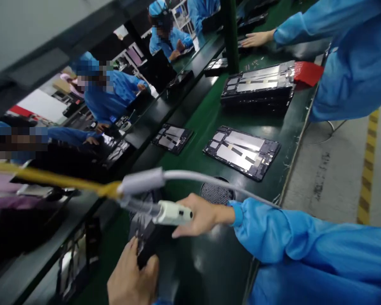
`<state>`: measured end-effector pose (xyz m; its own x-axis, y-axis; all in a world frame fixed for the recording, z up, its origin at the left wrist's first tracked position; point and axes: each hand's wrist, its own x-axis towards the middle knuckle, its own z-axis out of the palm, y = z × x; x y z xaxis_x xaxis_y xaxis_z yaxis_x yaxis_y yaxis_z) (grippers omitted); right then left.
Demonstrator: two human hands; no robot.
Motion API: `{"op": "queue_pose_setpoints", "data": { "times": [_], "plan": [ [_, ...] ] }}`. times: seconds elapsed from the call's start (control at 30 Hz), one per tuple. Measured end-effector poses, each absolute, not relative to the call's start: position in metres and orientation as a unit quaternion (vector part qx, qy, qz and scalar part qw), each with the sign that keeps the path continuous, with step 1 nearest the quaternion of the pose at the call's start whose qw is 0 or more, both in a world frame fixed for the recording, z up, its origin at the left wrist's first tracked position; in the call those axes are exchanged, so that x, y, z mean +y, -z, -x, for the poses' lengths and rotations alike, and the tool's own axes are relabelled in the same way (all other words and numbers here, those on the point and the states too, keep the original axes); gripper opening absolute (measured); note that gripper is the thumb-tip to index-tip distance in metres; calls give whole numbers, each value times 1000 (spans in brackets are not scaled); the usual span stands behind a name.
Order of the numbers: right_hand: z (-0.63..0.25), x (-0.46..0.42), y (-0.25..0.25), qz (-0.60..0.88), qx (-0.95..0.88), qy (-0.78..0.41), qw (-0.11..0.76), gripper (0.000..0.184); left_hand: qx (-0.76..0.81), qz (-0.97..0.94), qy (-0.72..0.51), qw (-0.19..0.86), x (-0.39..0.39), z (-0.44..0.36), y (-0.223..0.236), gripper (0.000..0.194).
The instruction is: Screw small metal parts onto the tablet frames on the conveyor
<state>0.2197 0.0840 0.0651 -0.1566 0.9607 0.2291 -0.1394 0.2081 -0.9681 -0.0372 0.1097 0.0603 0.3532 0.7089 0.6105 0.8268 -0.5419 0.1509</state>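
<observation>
From the bottom edge comes my left hand (131, 275), its fingers and thumb closed on the edge of a dark opened tablet (146, 231), which is blurred and partly covered. My right hand (203, 216) reaches in from the right in a blue sleeve. It appears closed around a pale electric screwdriver (171, 212), whose lower body and tip are hidden. The screwdriver hangs from a yellow cord (66, 181) and has a white cable (209, 180). Just behind my right wrist sits a round dish with a dotted surface (217, 190).
An opened tablet (244, 152) lies on the green bench (190, 165), with a smaller-looking one (172, 138) further left. A stack of tablets (257, 84) bears a red piece (307, 74). A co-worker's hand (257, 39) is beyond it. Other people sit across the line.
</observation>
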Motion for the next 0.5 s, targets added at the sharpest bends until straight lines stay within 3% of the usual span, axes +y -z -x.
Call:
{"op": "queue_pose_setpoints", "data": {
  "times": [0.1, 0.23, 0.37, 0.5],
  "plan": [
    [-247, 89, -71, 364, -527, -463, 613, 20, -414, 827, 308, 225, 54, 16, -42, 60],
    [-279, 96, -71, 406, -447, -468, 645, 25, -430, 860, 216, 168, -9, 1, -21, 69],
    [-286, 98, -68, 418, -446, -442, 657, 24, -418, 878, 207, 107, -40, -16, -10, 72],
    [-277, 99, -64, 438, -461, -425, 644, 24, -400, 898, 171, 61, -34, -51, -14, 58]
  ]
}}
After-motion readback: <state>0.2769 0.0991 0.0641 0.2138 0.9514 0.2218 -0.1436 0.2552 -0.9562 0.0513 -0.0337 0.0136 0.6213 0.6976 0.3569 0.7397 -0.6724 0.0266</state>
